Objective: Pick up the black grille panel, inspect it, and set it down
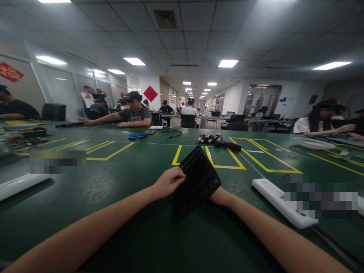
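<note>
I hold a black keyboard (199, 180) tilted up over the green table (127, 212), its back towards me. My left hand (168, 182) is closed on its left edge, fingers curled round the rim. My right hand (218, 194) is almost wholly hidden behind the keyboard's lower right corner; only the wrist shows, so its fingers cannot be seen. Both forearms reach in from the bottom of the view.
A white keyboard (280, 201) lies at the right, another white one (19, 184) at the left. Black power tools (217, 141) rest beyond, among yellow tape boxes (216, 161). Other people sit at the table's far side and at both ends.
</note>
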Tool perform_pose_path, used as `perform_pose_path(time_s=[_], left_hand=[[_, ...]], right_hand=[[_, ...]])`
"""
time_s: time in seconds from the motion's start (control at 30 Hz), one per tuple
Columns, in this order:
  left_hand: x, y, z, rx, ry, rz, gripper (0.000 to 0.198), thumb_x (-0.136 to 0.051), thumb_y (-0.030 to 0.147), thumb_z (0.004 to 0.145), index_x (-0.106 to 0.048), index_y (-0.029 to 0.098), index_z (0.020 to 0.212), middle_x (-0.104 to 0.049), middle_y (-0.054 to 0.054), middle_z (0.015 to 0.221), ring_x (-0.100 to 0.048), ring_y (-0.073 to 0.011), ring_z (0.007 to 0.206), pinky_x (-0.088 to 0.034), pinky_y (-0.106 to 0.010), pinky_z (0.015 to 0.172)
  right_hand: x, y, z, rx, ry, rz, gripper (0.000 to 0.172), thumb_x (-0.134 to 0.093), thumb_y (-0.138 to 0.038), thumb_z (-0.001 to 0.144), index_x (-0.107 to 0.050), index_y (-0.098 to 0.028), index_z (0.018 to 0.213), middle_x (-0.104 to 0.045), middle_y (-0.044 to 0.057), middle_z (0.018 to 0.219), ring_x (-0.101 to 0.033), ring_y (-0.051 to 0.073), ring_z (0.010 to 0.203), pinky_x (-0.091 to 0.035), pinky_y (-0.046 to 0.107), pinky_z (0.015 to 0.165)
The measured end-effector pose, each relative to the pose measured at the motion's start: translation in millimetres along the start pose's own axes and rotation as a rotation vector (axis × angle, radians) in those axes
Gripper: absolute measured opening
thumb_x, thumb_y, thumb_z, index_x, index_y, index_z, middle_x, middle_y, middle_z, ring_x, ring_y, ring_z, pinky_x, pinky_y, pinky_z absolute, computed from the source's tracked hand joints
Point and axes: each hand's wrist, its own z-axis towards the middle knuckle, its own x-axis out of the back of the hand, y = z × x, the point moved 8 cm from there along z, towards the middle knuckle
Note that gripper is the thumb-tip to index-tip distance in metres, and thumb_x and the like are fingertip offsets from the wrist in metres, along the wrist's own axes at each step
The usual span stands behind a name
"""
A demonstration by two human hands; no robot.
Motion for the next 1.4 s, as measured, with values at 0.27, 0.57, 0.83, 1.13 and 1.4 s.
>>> perform_pose_path(time_s=[0.27,0.57,0.83,1.13,1.4], left_hand=[[2.1,-1.0,-1.8,0.194,0.066,0.242,0.022,-0.047,0.040,0.081,-0.052,0.018,0.078,-0.050,0.000,0.068,-0.044,-0.0141,0.061,-0.032,-0.026,0.058],[-8.4,-4.3,3.1,0.196,0.008,0.257,0.028,-0.040,0.040,0.084,-0.046,0.020,0.066,-0.049,0.000,0.064,-0.045,-0.0159,0.063,-0.030,-0.027,0.059],[-7.5,3.2,2.7,0.162,-0.031,0.237,0.014,-0.044,0.030,0.082,-0.050,0.019,0.076,-0.052,-0.001,0.071,-0.047,-0.0160,0.066,-0.032,-0.026,0.060],[8.5,-11.0,7.4,0.310,0.101,-0.080,0.004,-0.051,0.022,0.072,-0.050,0.018,0.073,-0.049,0.000,0.064,-0.045,-0.0120,0.057,-0.035,-0.024,0.055],[-6.5,-44.7,-0.6,0.669,0.019,-0.611,0.027,-0.061,0.032,0.065,-0.047,0.015,0.081,-0.042,0.004,0.064,-0.040,-0.0065,0.051,-0.026,-0.018,0.044]], right_hand=[[0.7,5.2,-2.3,-0.014,0.000,-0.019,0.032,-0.048,-0.026,0.082,-0.059,-0.018,0.111,-0.054,0.008,0.125,-0.045,0.024,0.119,-0.034,0.042,0.103],[3.6,1.3,-1.6,0.023,-0.001,-0.022,0.033,-0.045,-0.027,0.084,-0.058,-0.021,0.114,-0.057,0.006,0.122,-0.048,0.024,0.116,-0.039,0.040,0.099],[5.3,0.0,-1.6,0.021,0.015,-0.038,0.034,-0.046,-0.025,0.083,-0.057,-0.020,0.115,-0.055,0.007,0.124,-0.047,0.025,0.117,-0.039,0.041,0.099],[2.5,1.8,-2.6,0.014,0.001,-0.021,0.039,-0.046,-0.023,0.083,-0.051,-0.021,0.122,-0.051,0.006,0.129,-0.046,0.023,0.119,-0.038,0.039,0.101],[2.2,-0.4,-0.7,0.004,-0.035,-0.011,0.040,-0.044,-0.030,0.085,-0.052,-0.018,0.122,-0.047,0.008,0.132,-0.044,0.025,0.121,-0.032,0.042,0.104]])
